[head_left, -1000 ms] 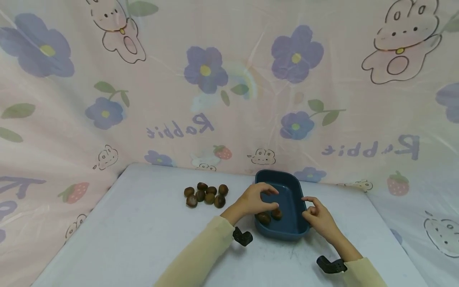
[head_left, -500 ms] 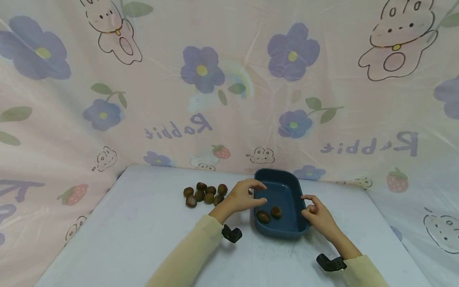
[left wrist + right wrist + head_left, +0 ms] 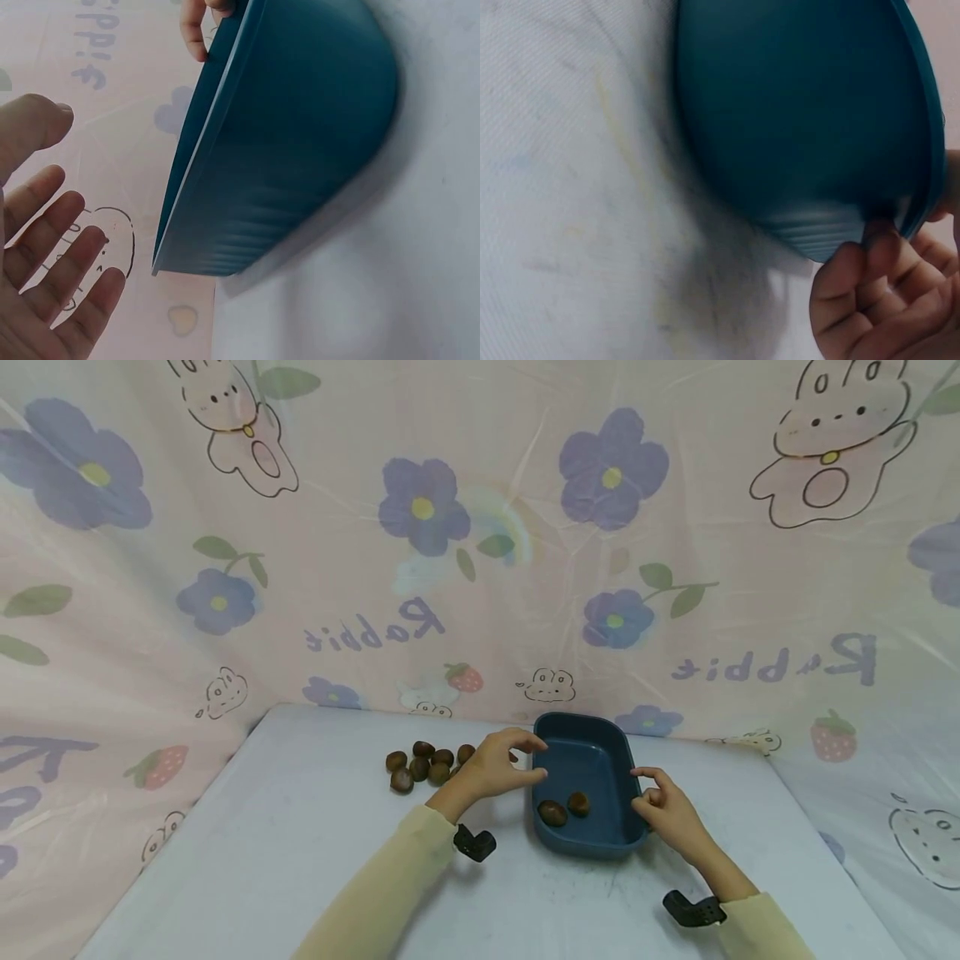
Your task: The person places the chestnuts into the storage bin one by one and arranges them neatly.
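Note:
In the head view a dark blue plastic bin (image 3: 600,781) stands on the table, with two brown chestnuts (image 3: 552,813) inside near its front end. My right hand (image 3: 671,814) pinches the bin's right rim; the right wrist view shows the thumb and fingers of this hand (image 3: 896,292) at the rim. At the bin's left edge hovers my left hand (image 3: 495,766), thumb and fingers apart and nothing between them. The left wrist view has the left hand's fingers (image 3: 56,262) spread beside the bin wall (image 3: 292,127). Several loose chestnuts (image 3: 418,768) lie to the left, partly hidden by that hand.
The white table (image 3: 247,843) meets a printed curtain (image 3: 495,610) along its back edge, close behind the bin. Each wrist carries a black camera mount (image 3: 474,843).
My left hand has moved left from above the bin to its left edge, uncovering the two chestnuts inside and covering part of the loose ones. My right hand keeps its hold on the rim.

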`<move>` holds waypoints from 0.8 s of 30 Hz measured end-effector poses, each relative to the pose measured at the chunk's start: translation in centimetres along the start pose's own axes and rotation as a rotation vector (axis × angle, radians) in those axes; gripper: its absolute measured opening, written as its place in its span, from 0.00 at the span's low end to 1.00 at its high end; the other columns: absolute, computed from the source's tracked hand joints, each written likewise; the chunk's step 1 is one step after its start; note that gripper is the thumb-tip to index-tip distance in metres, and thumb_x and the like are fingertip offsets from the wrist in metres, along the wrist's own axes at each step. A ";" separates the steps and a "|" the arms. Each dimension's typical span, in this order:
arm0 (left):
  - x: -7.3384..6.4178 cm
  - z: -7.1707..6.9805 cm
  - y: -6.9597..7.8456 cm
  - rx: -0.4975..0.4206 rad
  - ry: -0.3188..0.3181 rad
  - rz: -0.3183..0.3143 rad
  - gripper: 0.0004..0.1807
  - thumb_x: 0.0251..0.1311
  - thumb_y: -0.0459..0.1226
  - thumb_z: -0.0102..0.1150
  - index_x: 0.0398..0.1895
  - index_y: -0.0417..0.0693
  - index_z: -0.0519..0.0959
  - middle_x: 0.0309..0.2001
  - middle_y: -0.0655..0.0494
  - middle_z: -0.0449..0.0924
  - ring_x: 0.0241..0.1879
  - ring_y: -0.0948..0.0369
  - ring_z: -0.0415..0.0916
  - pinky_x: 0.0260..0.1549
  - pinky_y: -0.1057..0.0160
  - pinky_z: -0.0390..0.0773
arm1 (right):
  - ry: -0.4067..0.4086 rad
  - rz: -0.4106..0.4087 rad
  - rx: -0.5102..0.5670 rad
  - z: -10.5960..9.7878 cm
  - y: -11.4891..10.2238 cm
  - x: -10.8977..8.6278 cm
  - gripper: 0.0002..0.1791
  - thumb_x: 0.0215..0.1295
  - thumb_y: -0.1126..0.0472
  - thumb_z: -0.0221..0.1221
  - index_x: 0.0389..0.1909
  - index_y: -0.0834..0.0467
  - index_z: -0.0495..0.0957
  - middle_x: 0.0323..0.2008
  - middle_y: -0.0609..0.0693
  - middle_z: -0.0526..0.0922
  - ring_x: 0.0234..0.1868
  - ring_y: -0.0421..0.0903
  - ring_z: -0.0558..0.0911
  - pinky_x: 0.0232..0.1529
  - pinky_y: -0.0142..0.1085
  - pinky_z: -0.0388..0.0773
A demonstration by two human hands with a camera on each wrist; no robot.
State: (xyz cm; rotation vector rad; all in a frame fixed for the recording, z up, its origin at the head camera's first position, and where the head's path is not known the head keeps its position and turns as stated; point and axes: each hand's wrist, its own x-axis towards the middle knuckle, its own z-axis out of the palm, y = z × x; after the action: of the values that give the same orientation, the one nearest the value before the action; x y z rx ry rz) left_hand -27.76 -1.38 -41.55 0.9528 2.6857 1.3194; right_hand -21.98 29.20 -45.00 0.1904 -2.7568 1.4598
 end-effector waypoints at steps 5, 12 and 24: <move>-0.4 -0.5 -0.5 0.002 0.015 -0.005 0.19 0.56 0.44 0.67 0.51 0.56 0.79 0.52 0.62 0.79 0.53 0.62 0.74 0.51 0.62 0.78 | 0.006 0.008 0.003 0.2 1.1 0.4 0.27 0.64 0.69 0.53 0.64 0.61 0.61 0.18 0.43 0.67 0.17 0.36 0.67 0.21 0.32 0.71; -1.0 -1.1 -1.6 0.012 0.046 0.017 0.21 0.55 0.41 0.68 0.52 0.50 0.79 0.52 0.59 0.80 0.52 0.59 0.75 0.50 0.58 0.79 | 0.004 0.008 -0.004 0.2 1.1 0.2 0.26 0.63 0.68 0.52 0.63 0.61 0.61 0.18 0.43 0.68 0.17 0.36 0.67 0.21 0.32 0.71; -2.2 -2.7 -2.7 0.029 0.050 -0.033 0.20 0.55 0.43 0.67 0.52 0.53 0.78 0.53 0.61 0.79 0.53 0.61 0.75 0.52 0.58 0.77 | -0.003 0.006 0.011 0.2 1.1 0.1 0.26 0.66 0.67 0.52 0.64 0.61 0.60 0.17 0.42 0.66 0.17 0.36 0.66 0.20 0.32 0.71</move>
State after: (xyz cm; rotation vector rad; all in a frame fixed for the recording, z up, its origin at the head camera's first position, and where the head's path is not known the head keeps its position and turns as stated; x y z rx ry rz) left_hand -28.03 -5.71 -42.30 0.8864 2.7523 1.3194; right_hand -22.17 29.62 -45.98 0.1859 -2.7550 1.4773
